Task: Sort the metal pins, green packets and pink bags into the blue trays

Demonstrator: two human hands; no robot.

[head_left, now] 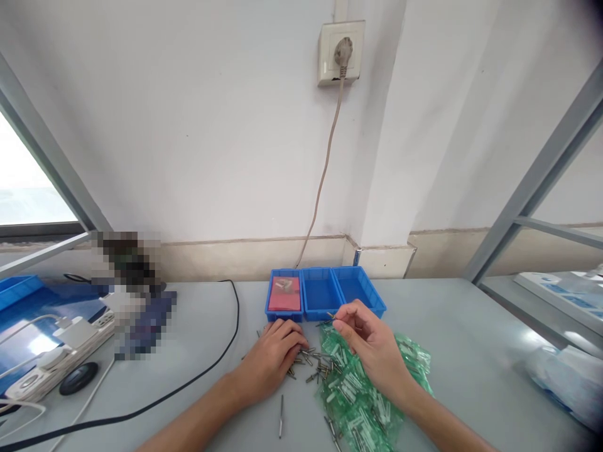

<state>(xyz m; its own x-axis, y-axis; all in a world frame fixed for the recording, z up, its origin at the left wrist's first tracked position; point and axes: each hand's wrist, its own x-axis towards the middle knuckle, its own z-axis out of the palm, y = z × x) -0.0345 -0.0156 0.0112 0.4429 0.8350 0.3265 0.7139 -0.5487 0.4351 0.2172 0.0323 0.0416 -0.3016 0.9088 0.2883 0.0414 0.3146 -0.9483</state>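
Observation:
My right hand (370, 342) pinches a small brass-coloured metal pin (331, 315) between thumb and fingertips, in front of the blue bins. Lower and to the left, my left hand (273, 355) rests on the table with its fingers curled together; what lies under the fingertips is hidden. Between the hands lie several loose metal pins (323, 367), some silver and some brass-coloured. Green plastic bags (351, 389) with small metal and white parts in them spread beneath and beside my right hand. A thin metal rod (281, 416) lies alone near the front.
Three joined blue bins (323, 294) stand by the wall; the left one holds a red packet (284, 294). A black cable (188, 386) crosses the table's left side, near a power strip (61, 361) and a black mouse (78, 378). Plastic-wrapped items (568, 380) lie far right.

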